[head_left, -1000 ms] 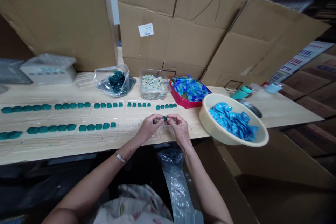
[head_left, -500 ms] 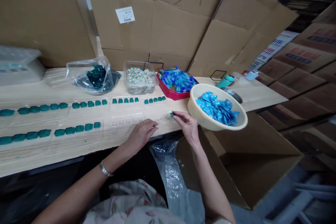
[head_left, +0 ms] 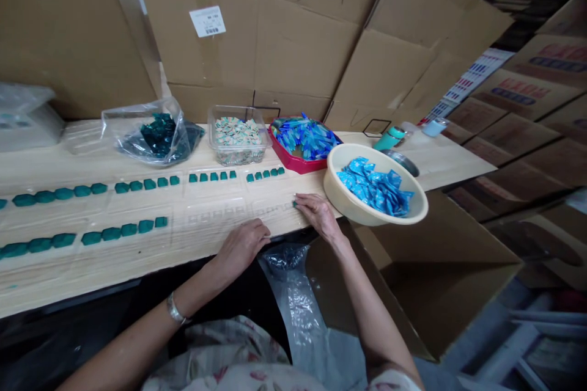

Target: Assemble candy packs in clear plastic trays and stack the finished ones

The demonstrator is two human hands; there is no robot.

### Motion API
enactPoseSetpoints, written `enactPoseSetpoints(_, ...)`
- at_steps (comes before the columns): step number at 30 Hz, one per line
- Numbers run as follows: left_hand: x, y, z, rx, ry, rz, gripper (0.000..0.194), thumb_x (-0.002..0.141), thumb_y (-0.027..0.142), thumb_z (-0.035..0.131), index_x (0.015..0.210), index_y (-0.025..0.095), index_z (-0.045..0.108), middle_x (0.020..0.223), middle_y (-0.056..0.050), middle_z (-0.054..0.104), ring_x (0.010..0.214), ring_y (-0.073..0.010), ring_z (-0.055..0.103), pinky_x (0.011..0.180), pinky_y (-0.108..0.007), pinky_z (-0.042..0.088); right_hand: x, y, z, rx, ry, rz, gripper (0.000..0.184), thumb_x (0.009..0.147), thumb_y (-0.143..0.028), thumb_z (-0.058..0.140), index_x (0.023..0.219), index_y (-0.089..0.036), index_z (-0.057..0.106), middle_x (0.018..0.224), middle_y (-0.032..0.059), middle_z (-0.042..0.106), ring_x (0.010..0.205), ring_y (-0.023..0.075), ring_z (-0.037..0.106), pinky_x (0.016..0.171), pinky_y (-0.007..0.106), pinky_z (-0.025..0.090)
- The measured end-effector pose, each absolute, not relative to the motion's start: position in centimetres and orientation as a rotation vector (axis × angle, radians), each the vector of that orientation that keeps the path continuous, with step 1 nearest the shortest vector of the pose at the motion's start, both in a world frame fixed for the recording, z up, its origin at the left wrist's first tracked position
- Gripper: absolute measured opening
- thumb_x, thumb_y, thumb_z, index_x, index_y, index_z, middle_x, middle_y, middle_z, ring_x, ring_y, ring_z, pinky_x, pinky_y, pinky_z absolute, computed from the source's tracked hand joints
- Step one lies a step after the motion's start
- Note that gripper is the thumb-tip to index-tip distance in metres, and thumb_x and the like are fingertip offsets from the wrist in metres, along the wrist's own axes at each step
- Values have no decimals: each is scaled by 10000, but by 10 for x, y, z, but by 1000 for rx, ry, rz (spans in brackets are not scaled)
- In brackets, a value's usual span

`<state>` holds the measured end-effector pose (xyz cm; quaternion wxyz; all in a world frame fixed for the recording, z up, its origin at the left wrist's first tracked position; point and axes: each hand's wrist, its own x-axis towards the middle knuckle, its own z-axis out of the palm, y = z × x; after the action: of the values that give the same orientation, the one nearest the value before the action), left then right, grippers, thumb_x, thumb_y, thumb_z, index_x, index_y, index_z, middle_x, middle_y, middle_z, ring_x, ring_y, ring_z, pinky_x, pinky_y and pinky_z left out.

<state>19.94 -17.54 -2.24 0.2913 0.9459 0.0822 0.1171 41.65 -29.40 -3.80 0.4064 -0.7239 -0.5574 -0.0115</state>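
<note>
My right hand pinches a small green piece between thumb and fingertips, over the right end of a clear plastic tray with small moulded slots. My left hand rests at the near edge of that tray, fingers closed together; whatever lies between them is hidden. Left of it lies another clear tray with bare slots. Behind them, short rows of green pieces sit in clear trays, and more green pieces fill trays to the left.
Along the back stand a plastic bag of dark green pieces, a clear box of small pale chips, a red tray with blue sticks and a cream basin of blue packets. An open carton stands below the table's right edge.
My right hand has lowered the green piece slightly toward the clear tray. My left hand has shifted slightly down and left. The whole view has moved a little.
</note>
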Motion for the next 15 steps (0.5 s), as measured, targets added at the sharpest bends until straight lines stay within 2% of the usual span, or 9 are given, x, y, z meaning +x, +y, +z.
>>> enactPoseSetpoints(4,202,-175,-26,2388,272,352,191,847,307,531,820,153,642,837,-72,642,778,-187,584,703,-293,427,416,-295,-43,-1848,-1397,-88,114,798,-221,623,860,-218,719,915,75,715,888,216,610,821,400,492)
enactPoseSetpoints(6,204,-174,-25,2201,334,416,219,814,369,569,823,166,652,820,-61,647,753,-177,573,678,-281,421,415,-297,-41,-1856,-1382,-96,132,791,-217,630,896,-220,710,960,75,705,929,220,598,854,410,478)
enactPoseSetpoints(8,207,-172,-22,1878,441,448,309,816,455,533,867,175,654,839,-57,650,658,-143,539,569,-248,396,411,-297,-35,-1852,-1337,-105,207,787,-221,634,987,-224,685,1048,81,676,1002,226,576,899,420,454)
enactPoseSetpoints(10,210,-170,-15,1469,515,417,430,834,533,447,958,169,639,917,-76,647,546,-98,467,449,-213,313,399,-295,-24,-1808,-1267,-99,237,804,-239,615,1036,-228,660,1075,80,656,1021,219,569,894,401,456)
enactPoseSetpoints(12,213,-167,-7,1110,513,363,530,828,586,406,1030,144,617,984,-110,634,488,-66,401,399,-190,231,381,-290,-12,-1733,-1247,-28,170,831,-263,583,972,-224,670,990,69,662,943,196,591,825,352,481)
enactPoseSetpoints(15,218,-163,0,867,497,356,609,795,634,418,1035,113,621,971,-130,632,502,-66,420,393,-179,220,347,-276,5,-1642,-1342,139,139,835,-288,580,898,-219,684,875,52,659,830,171,601,733,303,492)
